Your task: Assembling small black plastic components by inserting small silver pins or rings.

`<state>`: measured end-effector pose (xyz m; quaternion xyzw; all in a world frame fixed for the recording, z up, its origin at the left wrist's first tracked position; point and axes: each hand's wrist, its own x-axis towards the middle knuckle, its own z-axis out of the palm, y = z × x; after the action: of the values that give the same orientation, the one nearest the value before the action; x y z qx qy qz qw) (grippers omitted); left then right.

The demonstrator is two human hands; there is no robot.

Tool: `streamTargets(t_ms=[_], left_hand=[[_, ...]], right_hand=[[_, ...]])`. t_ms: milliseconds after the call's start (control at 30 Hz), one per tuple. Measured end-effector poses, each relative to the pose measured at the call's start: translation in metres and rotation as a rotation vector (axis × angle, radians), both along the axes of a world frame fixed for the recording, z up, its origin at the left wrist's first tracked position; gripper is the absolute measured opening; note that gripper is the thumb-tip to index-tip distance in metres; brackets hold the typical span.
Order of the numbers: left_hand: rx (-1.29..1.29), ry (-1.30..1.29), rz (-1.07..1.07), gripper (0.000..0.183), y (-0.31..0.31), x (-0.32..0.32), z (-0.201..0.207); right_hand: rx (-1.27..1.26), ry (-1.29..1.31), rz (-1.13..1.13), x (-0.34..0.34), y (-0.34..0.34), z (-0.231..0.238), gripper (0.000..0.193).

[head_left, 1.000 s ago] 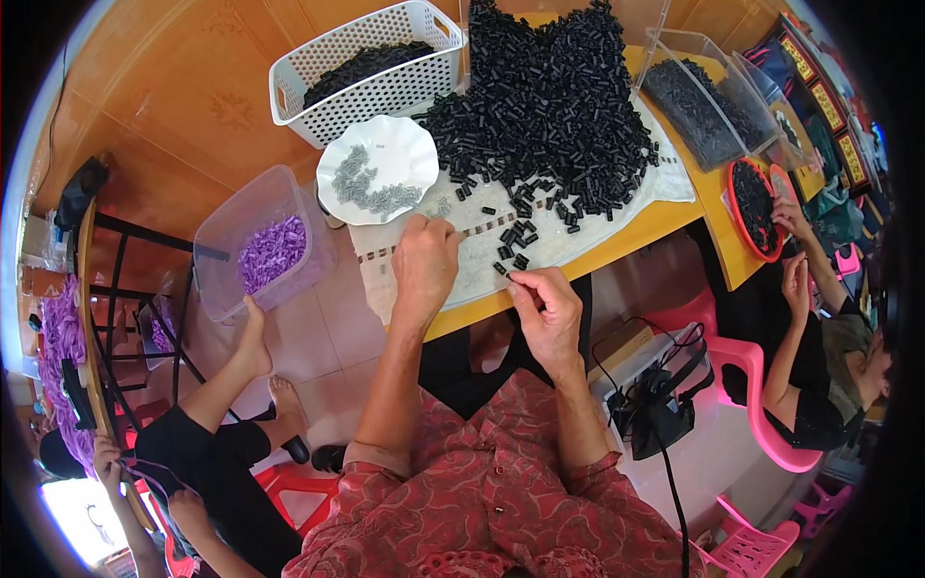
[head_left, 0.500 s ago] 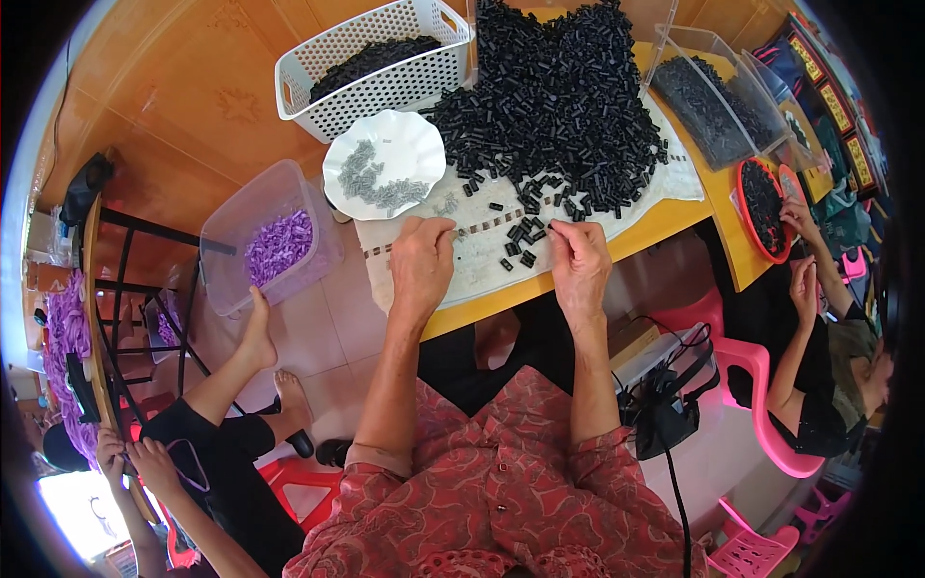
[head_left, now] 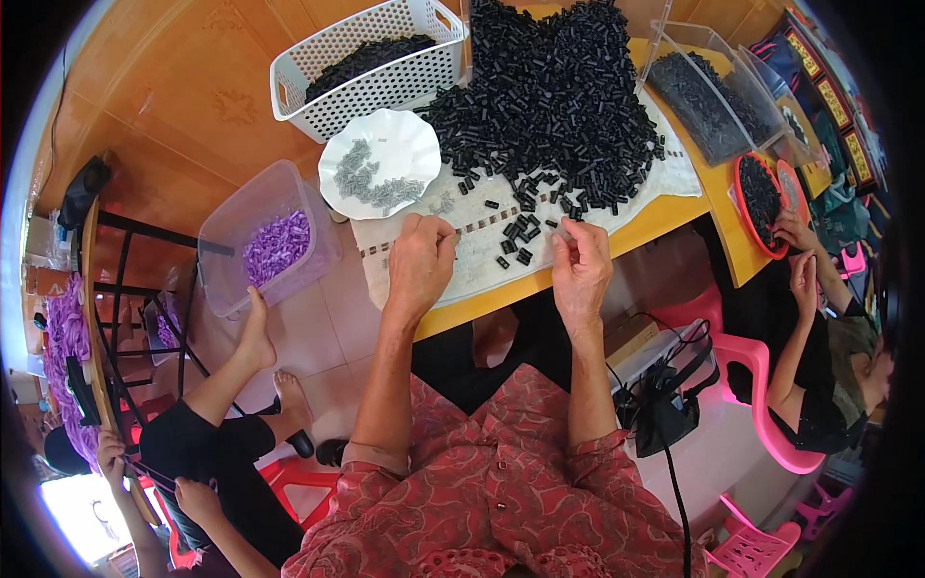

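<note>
My left hand [head_left: 421, 262] hovers over the front edge of the white cloth [head_left: 462, 265], just below a scalloped white plate [head_left: 414, 144]. Its fingers are curled and pressed together; whatever they may hold is hidden. My right hand [head_left: 582, 270] is closed in a pinch at the table's front edge, with a small black plastic piece [head_left: 551, 223] at its fingertips. Between the hands lie several loose black pieces [head_left: 521, 229]. Behind them spreads a large heap of the same black pieces [head_left: 549, 96]. Small clear-grey pieces [head_left: 371, 183] rest on the plate.
A white perforated basket [head_left: 385, 94] stands at the back left, a clear bin [head_left: 708, 111] at the back right. Lower left is a clear tub [head_left: 222, 241] with purple pieces. One person sits at left; another at right works by a red tray [head_left: 761, 207]. A pink chair [head_left: 756, 376] stands nearby.
The right hand's fingertips have lifted apart slightly, so a black piece shows beside them. My left hand stays nearly in place. The person at left has moved their hands apart.
</note>
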<state>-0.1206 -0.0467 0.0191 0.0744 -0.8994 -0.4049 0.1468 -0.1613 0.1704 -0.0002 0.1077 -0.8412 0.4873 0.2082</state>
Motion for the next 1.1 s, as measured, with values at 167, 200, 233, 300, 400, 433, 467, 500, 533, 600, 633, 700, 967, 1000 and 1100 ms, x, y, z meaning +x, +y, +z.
streamTargets(t_ms=[167,200,233,300,400,433,467,500,533,600,633,700,967,1000,1100], left_hand=[[-0.021,0.108,0.03,0.01,-0.002,0.001,-0.008],[0.252,0.027,0.036,0.008,-0.001,0.002,-0.008],[0.524,-0.055,0.041,0.006,-0.001,0.003,-0.008],[0.666,-0.058,0.03,0.007,0.001,0.005,-0.007],[0.85,-0.038,0.045,0.009,0.005,0.007,-0.003],[0.892,-0.015,0.072,0.011,0.006,0.008,-0.002],[0.893,-0.015,0.074,0.011,0.006,0.009,-0.002],[0.909,-0.029,0.062,0.012,0.005,0.01,-0.002],[0.925,-0.043,0.051,0.013,0.005,0.01,-0.002],[0.972,-0.057,0.041,0.014,0.004,0.012,-0.007],[1.021,-0.072,0.027,0.015,0.003,0.013,-0.008],[1.051,-0.078,0.025,0.014,0.003,0.014,-0.01],[1.121,-0.05,-0.019,0.015,0.01,0.023,-0.01],[1.137,-0.029,-0.041,0.016,0.01,0.025,-0.013],[1.153,0.002,-0.056,0.016,0.014,0.029,-0.015]], right_hand=[[-0.035,0.021,0.014,0.001,0.001,-0.002,0.021],[-0.034,0.021,0.014,0.001,0.001,-0.002,0.021],[-0.04,0.044,0.017,0.002,0.001,-0.002,0.02],[-0.045,0.066,0.02,0.006,0.001,-0.002,0.019],[-0.064,0.032,0.023,0.01,0.0,0.0,0.017],[-0.066,0.041,0.035,0.011,-0.001,0.001,0.016],[-0.069,0.051,0.049,0.011,-0.002,0.002,0.015],[-0.069,0.05,0.05,0.013,-0.004,0.004,0.015],[-0.067,0.05,0.058,0.015,-0.006,0.005,0.015],[-0.068,0.05,0.071,0.017,-0.01,0.006,0.015],[-0.066,0.053,0.089,0.018,-0.012,0.006,0.015],[-0.063,0.053,0.105,0.02,-0.015,0.006,0.015],[-0.178,-0.069,0.27,0.038,-0.046,0.029,0.013],[-0.206,-0.099,0.305,0.039,-0.05,0.03,0.012],[-0.215,-0.117,0.33,0.042,-0.057,0.032,0.011]])
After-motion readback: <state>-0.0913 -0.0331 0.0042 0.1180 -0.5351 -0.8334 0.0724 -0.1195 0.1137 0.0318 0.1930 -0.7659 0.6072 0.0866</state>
